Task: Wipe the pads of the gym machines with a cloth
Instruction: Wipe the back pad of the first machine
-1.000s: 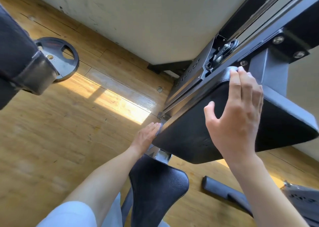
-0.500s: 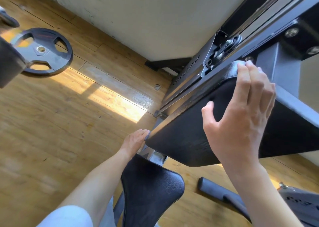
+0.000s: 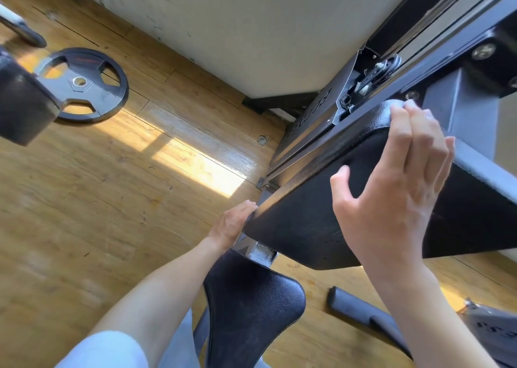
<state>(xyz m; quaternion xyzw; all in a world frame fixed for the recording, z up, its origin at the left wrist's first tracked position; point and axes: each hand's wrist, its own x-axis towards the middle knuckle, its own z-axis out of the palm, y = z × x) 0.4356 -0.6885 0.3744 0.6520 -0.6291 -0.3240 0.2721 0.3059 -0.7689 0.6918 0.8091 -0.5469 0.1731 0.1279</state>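
The large black textured vinyl machine pad (image 3: 321, 213) slanted toward three o'clock, the right hand (image 3: 391, 188) spread flat on it with fingers hooked over its twelve-o'clock edge, the left hand (image 3: 232, 223) touching its nine-o'clock corner, grip unclear, cloth unseen
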